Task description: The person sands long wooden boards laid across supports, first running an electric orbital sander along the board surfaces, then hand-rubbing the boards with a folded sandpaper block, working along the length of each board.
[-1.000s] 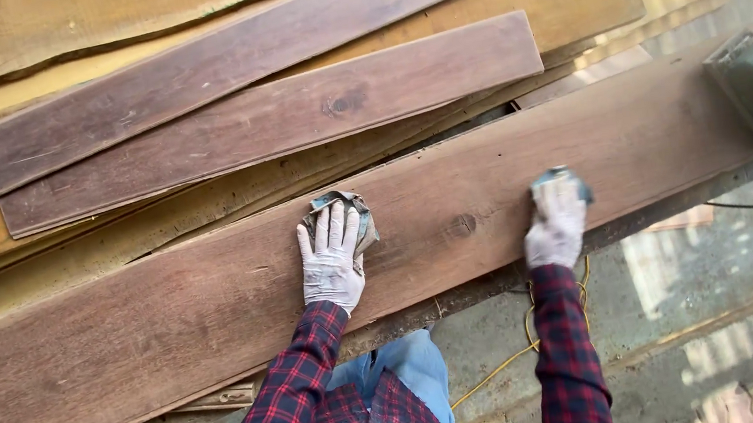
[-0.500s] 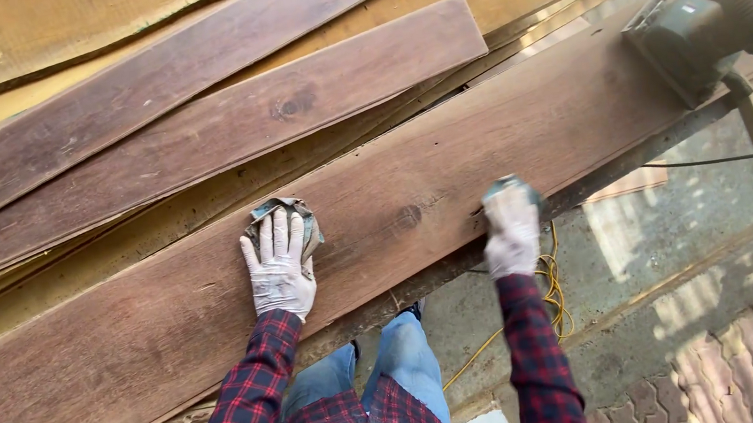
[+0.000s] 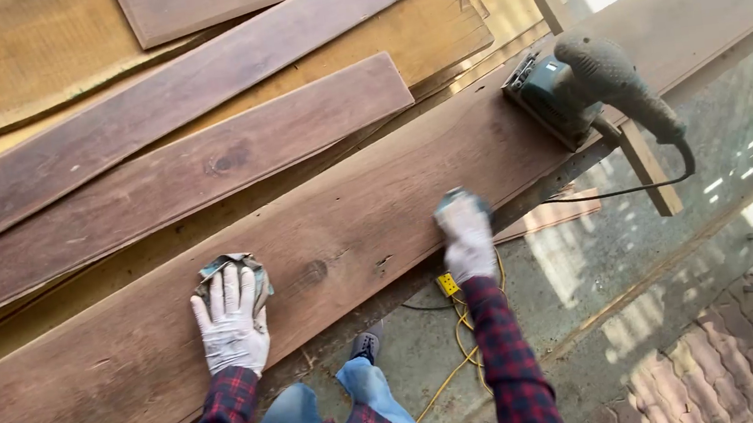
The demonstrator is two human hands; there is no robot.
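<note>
The crumpled sandpaper [image 3: 234,273] is largely covered by the gloved left hand [image 3: 232,324]; only its edges are seen. The pad beneath the right hand [image 3: 468,239] is mostly concealed, its kind undetermined. The long plank [image 3: 352,243] is cut off at both frame edges. The sander [image 3: 584,84] cord [image 3: 620,190] end is not traced.

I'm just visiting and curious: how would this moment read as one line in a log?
left hand: flat on rag on long plank | right hand: pressing pad on plank | sander: resting on plank, untouched
</note>
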